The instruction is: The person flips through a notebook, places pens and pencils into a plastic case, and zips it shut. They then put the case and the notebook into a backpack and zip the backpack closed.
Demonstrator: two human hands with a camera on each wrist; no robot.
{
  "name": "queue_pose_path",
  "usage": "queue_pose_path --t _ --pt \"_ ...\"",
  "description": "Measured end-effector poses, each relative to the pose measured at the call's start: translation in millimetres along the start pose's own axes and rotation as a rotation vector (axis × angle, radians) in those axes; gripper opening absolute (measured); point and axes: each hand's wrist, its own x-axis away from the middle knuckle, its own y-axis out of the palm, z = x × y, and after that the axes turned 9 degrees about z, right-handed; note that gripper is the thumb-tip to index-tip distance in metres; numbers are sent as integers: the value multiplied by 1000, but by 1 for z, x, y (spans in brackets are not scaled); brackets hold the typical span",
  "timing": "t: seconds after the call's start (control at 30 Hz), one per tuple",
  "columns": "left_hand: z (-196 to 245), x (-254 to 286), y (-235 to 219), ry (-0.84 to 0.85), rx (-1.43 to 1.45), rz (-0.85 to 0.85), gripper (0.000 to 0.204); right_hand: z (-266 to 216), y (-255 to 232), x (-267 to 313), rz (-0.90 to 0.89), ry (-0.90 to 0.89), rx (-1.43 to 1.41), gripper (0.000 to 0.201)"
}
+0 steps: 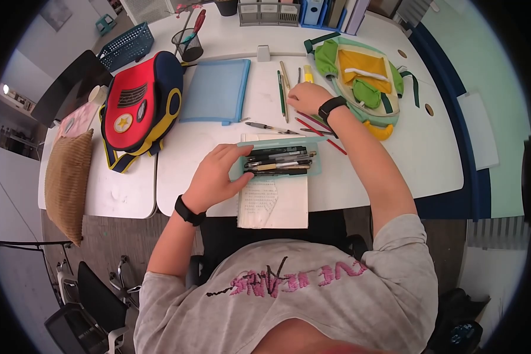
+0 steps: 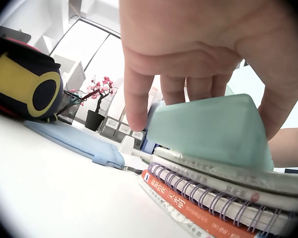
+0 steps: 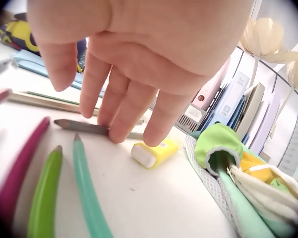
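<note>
My left hand (image 1: 212,177) grips one end of a translucent teal pencil case (image 1: 316,167), fingers along one side and thumb on the other. Several pens (image 1: 277,159) lie in the case, which sits on a stack of books and notebooks (image 2: 198,193). Farther back on the table, my right hand (image 1: 308,99) reaches down with its fingers extended. In the right wrist view, its fingertips are right at a grey pencil (image 3: 82,127). Beside them lies a yellow-sleeved eraser (image 3: 156,152). Magenta (image 3: 25,166), green (image 3: 47,193) and teal (image 3: 89,193) pencils lie in front.
A blue zip pouch (image 1: 215,91) and a red and navy backpack (image 1: 135,106) are on the left. To the right lies a green and yellow backpack (image 1: 363,76). A mesh pen cup (image 1: 190,47) and a file rack (image 1: 324,15) stand at the back.
</note>
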Motion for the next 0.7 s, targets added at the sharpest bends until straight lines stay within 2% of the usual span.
queue_pose_path --t 0.07,0.13,0.27,0.33,0.5,0.6,0.67,0.7 --pt "0 -2 1 6 -2 -3 51 2 3 -4 -34 53 50 33" --pt "-1 -4 1 13 -4 -5 52 12 23 -13 354 -60 -30 31" --pt "-2 -6 1 2 -6 -7 54 11 34 -25 347 63 141 30" --pt "-2 -8 -1 -9 -8 -12 55 12 26 -33 162 157 145 28" --pt "-3 -9 2 -20 0 -14 55 19 34 -37 260 113 192 23" --pt "-4 -7 3 -50 16 -9 59 1 15 -34 230 201 153 23" --pt "-3 -6 3 -60 17 -2 60 -4 14 -34 260 369 22 24" --pt "-2 -5 4 -73 26 2 60 -6 14 -35 261 371 21 24"
